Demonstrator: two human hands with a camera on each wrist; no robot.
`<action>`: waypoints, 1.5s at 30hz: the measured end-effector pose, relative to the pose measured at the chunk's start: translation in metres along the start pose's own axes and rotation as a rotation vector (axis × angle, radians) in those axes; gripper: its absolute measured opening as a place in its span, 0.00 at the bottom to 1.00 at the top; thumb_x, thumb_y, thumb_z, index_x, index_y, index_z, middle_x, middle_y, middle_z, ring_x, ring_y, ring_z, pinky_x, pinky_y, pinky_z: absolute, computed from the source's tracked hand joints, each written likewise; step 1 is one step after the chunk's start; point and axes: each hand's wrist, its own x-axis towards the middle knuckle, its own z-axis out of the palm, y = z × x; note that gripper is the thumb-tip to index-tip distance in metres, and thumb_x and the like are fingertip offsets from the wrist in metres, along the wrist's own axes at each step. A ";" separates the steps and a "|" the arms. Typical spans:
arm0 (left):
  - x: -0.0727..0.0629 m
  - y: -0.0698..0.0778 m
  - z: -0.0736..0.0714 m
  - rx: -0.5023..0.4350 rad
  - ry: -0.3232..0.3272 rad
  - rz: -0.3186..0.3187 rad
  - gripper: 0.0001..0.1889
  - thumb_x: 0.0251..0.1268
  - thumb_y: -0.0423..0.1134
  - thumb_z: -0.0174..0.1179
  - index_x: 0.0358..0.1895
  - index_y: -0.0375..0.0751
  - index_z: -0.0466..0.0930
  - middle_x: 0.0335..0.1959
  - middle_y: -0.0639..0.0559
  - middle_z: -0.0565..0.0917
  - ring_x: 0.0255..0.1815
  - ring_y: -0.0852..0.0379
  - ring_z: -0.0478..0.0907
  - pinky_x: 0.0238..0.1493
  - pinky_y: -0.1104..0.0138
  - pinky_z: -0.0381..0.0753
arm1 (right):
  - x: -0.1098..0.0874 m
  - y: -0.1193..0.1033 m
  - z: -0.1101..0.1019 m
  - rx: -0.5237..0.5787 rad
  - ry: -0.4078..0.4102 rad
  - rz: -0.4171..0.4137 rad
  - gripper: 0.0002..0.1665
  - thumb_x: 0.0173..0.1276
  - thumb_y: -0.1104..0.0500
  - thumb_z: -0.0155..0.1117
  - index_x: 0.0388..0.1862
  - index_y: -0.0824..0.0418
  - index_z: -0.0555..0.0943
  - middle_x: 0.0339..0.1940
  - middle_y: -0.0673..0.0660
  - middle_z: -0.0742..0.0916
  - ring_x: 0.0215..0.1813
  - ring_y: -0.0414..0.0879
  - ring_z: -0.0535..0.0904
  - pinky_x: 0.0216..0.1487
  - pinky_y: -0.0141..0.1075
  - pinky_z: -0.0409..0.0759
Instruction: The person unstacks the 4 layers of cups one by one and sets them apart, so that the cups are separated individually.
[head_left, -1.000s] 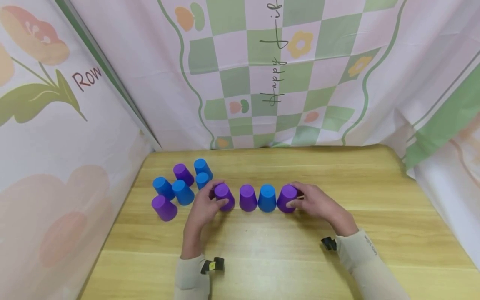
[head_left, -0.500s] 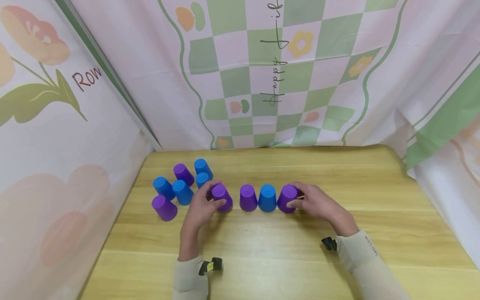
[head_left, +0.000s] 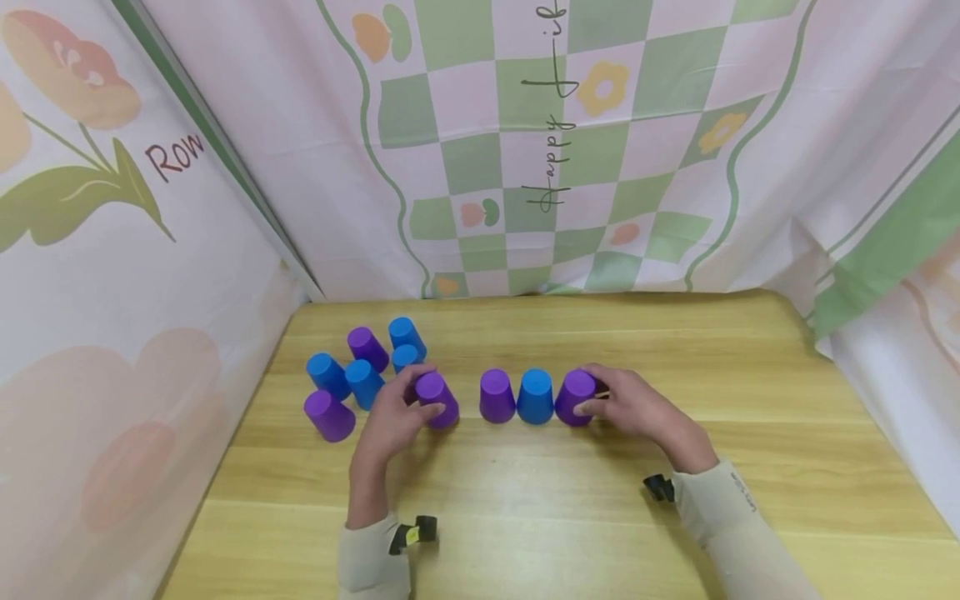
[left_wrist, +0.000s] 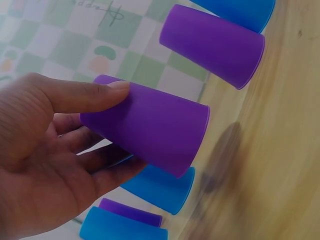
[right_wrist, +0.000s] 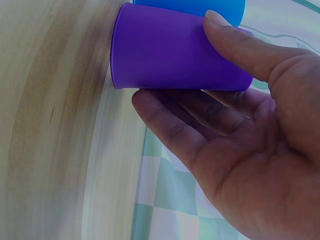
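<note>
My left hand (head_left: 395,417) grips an upside-down purple cup (head_left: 438,402) between thumb and fingers. The left wrist view shows that cup's rim apart from the table, its shadow beside it. To its right stand a purple cup (head_left: 497,397) and a blue cup (head_left: 536,397), both upside down and side by side. At the row's right end, my right hand (head_left: 630,406) holds another upside-down purple cup (head_left: 573,396), close against the blue one. The thumb lies on its near side in the right wrist view, with the fingers around the back.
Left of my left hand stands a loose group of upside-down cups, among them a purple cup (head_left: 329,417), a blue cup (head_left: 364,384) and a blue cup (head_left: 406,335). The wooden table (head_left: 525,517) ends at a patterned curtain (head_left: 570,150) behind.
My left hand has moved a little left with its purple cup, widening the gap to the middle purple cup. The right hand and the other cups have stayed in place.
</note>
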 end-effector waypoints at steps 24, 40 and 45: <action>-0.017 -0.007 -0.034 0.088 -0.021 0.018 0.24 0.66 0.32 0.70 0.64 0.48 0.79 0.65 0.44 0.83 0.71 0.36 0.77 0.70 0.39 0.77 | 0.000 0.000 0.000 -0.016 0.012 -0.027 0.23 0.75 0.56 0.70 0.64 0.62 0.79 0.54 0.60 0.89 0.60 0.59 0.86 0.59 0.53 0.87; -0.029 -0.017 -0.054 0.146 -0.036 -0.054 0.24 0.65 0.33 0.70 0.64 0.48 0.79 0.64 0.45 0.83 0.66 0.40 0.79 0.65 0.41 0.81 | 0.001 0.002 0.000 -0.019 0.009 -0.030 0.22 0.75 0.56 0.70 0.64 0.62 0.79 0.54 0.59 0.89 0.59 0.58 0.86 0.58 0.53 0.87; -0.034 -0.020 -0.060 0.150 -0.038 -0.068 0.22 0.65 0.32 0.69 0.62 0.47 0.79 0.61 0.45 0.83 0.64 0.41 0.79 0.63 0.43 0.83 | 0.000 0.001 0.000 -0.021 0.009 -0.023 0.22 0.75 0.56 0.70 0.64 0.62 0.79 0.54 0.59 0.89 0.59 0.58 0.86 0.58 0.53 0.87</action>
